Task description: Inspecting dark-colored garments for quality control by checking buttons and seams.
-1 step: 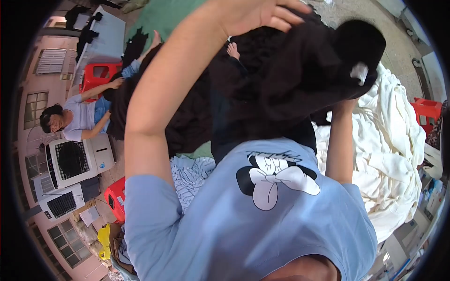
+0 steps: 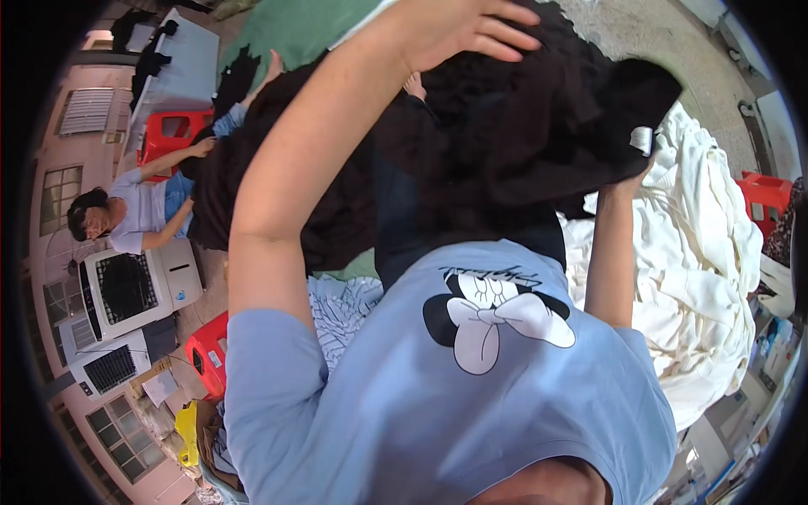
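A black garment (image 2: 539,160) lies bunched across my lap, its right end raised in a rounded fold. A small white label (image 2: 641,140) shows near that end. From below, my right hand (image 2: 629,181) grips this end, its fingers mostly hidden by the cloth. My left hand (image 2: 475,32) is at the top of the view, over the dark cloth. Its fingers are stretched out and apart, with nothing in them. More dark cloth (image 2: 328,202) spreads to the left beneath my left forearm.
A large heap of white knit cloth (image 2: 690,278) stands close on my right, a red stool (image 2: 764,198) beyond it. To the left a person (image 2: 135,206) sits holding dark cloth, near a white air cooler (image 2: 139,286). Patterned white cloth (image 2: 341,311) lies by my left side.
The black garment's raised right end has sunk and tilted, its label turning more into view. My left hand has shifted slightly left, its fingers more spread. My right hand keeps its grip.
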The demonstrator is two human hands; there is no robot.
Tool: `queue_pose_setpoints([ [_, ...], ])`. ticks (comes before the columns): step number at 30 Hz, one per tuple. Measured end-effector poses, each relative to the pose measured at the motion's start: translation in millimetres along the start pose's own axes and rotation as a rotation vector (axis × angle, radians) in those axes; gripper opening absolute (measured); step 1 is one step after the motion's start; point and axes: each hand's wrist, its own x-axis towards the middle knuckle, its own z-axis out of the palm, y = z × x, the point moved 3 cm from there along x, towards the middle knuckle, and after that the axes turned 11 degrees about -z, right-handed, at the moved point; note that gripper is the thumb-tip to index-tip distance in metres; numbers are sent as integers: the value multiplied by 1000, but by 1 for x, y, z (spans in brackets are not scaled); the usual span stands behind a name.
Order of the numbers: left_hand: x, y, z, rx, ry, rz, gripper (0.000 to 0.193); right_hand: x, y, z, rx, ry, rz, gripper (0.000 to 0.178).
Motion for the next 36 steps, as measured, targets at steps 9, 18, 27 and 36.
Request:
queue_pose_setpoints([
  [9, -52, -194, -11, 473, -40, -98, 24, -45, -9, -62, -675, -298, 46, 17],
  [18, -83, -250, 38, 840, 323, 50, 18, -125, -10, 45, -1143, -1316, -469, 38],
  [27, -78, -192, 26, -366, -111, -110, 20, -87, 3, 78, -1065, -1285, -352, 41],
  [36, -100, -75, -15, -718, -259, 207, 24, -69, 15, 96, -543, -1668, 643, 32],
])
